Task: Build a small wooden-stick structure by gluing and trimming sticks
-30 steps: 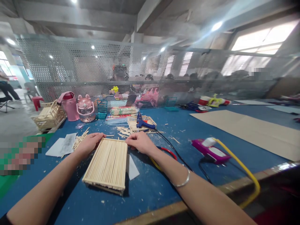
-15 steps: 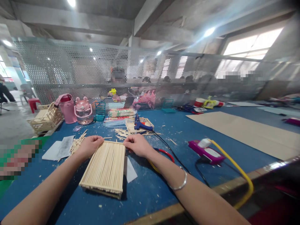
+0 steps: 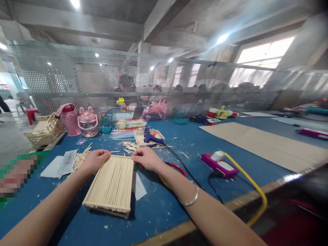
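A flat panel of glued wooden sticks (image 3: 110, 184) lies on the blue table (image 3: 159, 208) in front of me. My left hand (image 3: 93, 160) grips its far left corner with curled fingers. My right hand (image 3: 146, 158) pinches the far right corner; a silver bangle is on that wrist. Loose sticks (image 3: 81, 157) lie just left of the panel, and a white paper scrap (image 3: 138, 187) lies at its right side.
A blue glue gun (image 3: 151, 137) rests on a stick frame behind the panel, its black cord running right. A purple power strip (image 3: 217, 164) with a yellow cable lies to the right. Pink bottles (image 3: 77, 119), a stick basket (image 3: 44, 131), cardboard (image 3: 261, 143) and a mesh screen with people behind it.
The view has swung slightly, so everything sits a little further left and lower. Both hands stay on the panel's far corners.
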`<state>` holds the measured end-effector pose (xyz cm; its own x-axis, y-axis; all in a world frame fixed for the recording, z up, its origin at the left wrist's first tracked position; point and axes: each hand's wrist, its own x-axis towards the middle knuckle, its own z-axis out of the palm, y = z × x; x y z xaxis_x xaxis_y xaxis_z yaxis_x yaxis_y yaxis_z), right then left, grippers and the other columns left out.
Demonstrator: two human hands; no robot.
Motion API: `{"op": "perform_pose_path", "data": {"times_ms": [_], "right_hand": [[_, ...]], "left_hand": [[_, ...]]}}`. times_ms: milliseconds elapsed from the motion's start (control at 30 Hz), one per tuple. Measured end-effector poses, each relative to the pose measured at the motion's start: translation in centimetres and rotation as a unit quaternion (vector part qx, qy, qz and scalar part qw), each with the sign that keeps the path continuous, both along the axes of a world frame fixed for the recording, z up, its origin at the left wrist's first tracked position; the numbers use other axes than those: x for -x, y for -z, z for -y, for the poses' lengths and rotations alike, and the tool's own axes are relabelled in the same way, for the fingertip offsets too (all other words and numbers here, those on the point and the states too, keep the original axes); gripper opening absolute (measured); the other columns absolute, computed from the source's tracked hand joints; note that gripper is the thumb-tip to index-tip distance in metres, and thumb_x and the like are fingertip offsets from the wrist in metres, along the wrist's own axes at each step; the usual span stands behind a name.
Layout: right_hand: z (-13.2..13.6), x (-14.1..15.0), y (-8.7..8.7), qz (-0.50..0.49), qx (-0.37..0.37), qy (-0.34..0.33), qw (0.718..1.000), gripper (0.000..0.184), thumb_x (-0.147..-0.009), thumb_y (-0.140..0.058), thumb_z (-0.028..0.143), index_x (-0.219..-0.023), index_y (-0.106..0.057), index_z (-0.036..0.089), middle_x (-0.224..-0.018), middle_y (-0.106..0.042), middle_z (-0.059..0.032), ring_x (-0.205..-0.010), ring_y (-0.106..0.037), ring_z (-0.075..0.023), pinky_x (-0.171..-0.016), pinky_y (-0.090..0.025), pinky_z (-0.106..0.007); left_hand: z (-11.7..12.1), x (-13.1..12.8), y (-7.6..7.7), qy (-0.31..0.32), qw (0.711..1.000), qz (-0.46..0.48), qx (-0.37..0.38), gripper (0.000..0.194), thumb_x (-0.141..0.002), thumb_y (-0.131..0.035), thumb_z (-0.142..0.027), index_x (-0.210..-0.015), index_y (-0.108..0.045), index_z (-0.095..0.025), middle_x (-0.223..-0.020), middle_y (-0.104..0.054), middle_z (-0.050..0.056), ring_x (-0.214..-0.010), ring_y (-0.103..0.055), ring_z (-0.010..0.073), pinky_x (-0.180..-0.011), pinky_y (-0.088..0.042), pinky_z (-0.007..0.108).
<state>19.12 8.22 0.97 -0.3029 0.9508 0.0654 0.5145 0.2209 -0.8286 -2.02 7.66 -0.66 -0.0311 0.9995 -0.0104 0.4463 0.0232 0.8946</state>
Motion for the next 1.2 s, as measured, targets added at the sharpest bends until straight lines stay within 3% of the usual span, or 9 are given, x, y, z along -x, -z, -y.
{"op": "perform_pose_path", "data": {"times_ms": [133, 267, 533, 667, 733, 867, 967, 1067, 1200], "right_hand": [[0.0, 0.3, -0.5, 0.051, -0.079, -0.008, 0.995, 0.010, -0.064, -0.058, 0.012, -0.059, -0.066, 0.014, -0.055, -0.059, 0.0009, -0.055, -0.052, -0.0104, -0.053, -0.034, -0.021], [0.1, 0.6, -0.5, 0.117, -0.147, -0.017, 0.982, 0.014, -0.067, -0.055, 0.013, -0.061, -0.068, 0.014, -0.060, -0.064, -0.0019, -0.058, -0.055, -0.0116, -0.054, -0.036, -0.021], [-0.2, 0.3, -0.1, 0.101, -0.099, -0.009, 0.990, 0.013, -0.070, -0.059, 0.019, -0.064, -0.069, 0.014, -0.056, -0.063, 0.0000, -0.051, -0.053, -0.0090, -0.048, -0.036, -0.018], [-0.2, 0.0, -0.4, 0.046, 0.034, -0.031, 0.998, 0.019, -0.079, -0.051, 0.022, -0.070, -0.067, 0.015, -0.048, -0.055, 0.0034, -0.037, -0.045, -0.0064, -0.041, -0.035, -0.018], [-0.3, -0.4, -0.6, 0.023, 0.066, -0.020, 0.997, 0.021, -0.082, -0.045, 0.020, -0.076, -0.065, 0.015, -0.047, -0.053, 0.0046, -0.035, -0.044, -0.0058, -0.039, -0.034, -0.018], [-0.6, -1.5, -1.1, 0.031, -0.007, 0.018, 0.999, 0.021, -0.080, -0.045, 0.017, -0.072, -0.064, 0.014, -0.047, -0.051, 0.0052, -0.037, -0.042, -0.0054, -0.041, -0.032, -0.018], [-0.3, -2.1, -1.5, 0.062, -0.059, -0.030, 0.996, 0.014, -0.072, -0.054, 0.017, -0.063, -0.064, 0.013, -0.052, -0.056, 0.0035, -0.048, -0.046, -0.0069, -0.049, -0.034, -0.018], [0.2, -2.0, -1.6, 0.104, -0.090, -0.078, 0.987, 0.013, -0.070, -0.056, 0.018, -0.070, -0.068, 0.013, -0.059, -0.061, 0.0015, -0.054, -0.049, -0.0087, -0.052, -0.035, -0.019], [0.4, -1.6, -1.3, 0.130, -0.120, -0.067, 0.982, 0.014, -0.071, -0.057, 0.020, -0.069, -0.069, 0.013, -0.059, -0.062, 0.0007, -0.054, -0.049, -0.0089, -0.051, -0.034, -0.018]], "left_hand": [[-0.2, 0.2, 0.2, 0.002, 1.000, 0.009, 0.004, 0.029, -0.061, -0.056, -0.046, -0.063, -0.058, -0.016, -0.055, -0.050, -0.003, -0.050, -0.042, 0.0107, -0.047, -0.030, 0.021], [-0.1, 0.2, 0.2, 0.005, 1.000, 0.021, 0.013, 0.030, -0.060, -0.057, -0.046, -0.063, -0.057, -0.016, -0.053, -0.050, -0.004, -0.048, -0.043, 0.0105, -0.047, -0.030, 0.021], [0.2, 0.0, 0.0, 0.001, 0.999, 0.034, 0.021, 0.030, -0.059, -0.057, -0.046, -0.064, -0.057, -0.016, -0.052, -0.051, -0.004, -0.047, -0.044, 0.0110, -0.046, -0.031, 0.021], [0.0, 0.3, 0.3, 0.002, 0.999, 0.030, 0.021, 0.029, -0.060, -0.057, -0.046, -0.063, -0.057, -0.017, -0.051, -0.051, -0.004, -0.046, -0.044, 0.0107, -0.046, -0.031, 0.021], [-0.1, 0.4, 0.4, 0.005, 0.999, 0.028, 0.022, 0.029, -0.061, -0.057, -0.045, -0.063, -0.057, -0.017, -0.051, -0.051, -0.004, -0.046, -0.044, 0.0108, -0.046, -0.030, 0.021], [-0.1, 0.4, 0.4, 0.005, 1.000, 0.022, 0.018, 0.027, -0.061, -0.057, -0.044, -0.063, -0.057, -0.017, -0.051, -0.050, -0.004, -0.046, -0.043, 0.0105, -0.045, -0.030, 0.021], [0.0, 0.3, 0.3, -0.001, 1.000, 0.018, 0.011, 0.028, -0.060, -0.058, -0.045, -0.063, -0.058, -0.017, -0.052, -0.051, -0.004, -0.047, -0.043, 0.0107, -0.046, -0.030, 0.021], [0.0, 0.2, 0.2, -0.004, 1.000, 0.016, 0.008, 0.030, -0.060, -0.057, -0.046, -0.063, -0.058, -0.017, -0.052, -0.051, -0.003, -0.047, -0.044, 0.0110, -0.046, -0.029, 0.021], [0.0, 0.2, 0.3, -0.005, 1.000, 0.014, 0.006, 0.031, -0.059, -0.057, -0.048, -0.063, -0.058, -0.017, -0.052, -0.051, -0.004, -0.048, -0.044, 0.0112, -0.047, -0.030, 0.021]]}}
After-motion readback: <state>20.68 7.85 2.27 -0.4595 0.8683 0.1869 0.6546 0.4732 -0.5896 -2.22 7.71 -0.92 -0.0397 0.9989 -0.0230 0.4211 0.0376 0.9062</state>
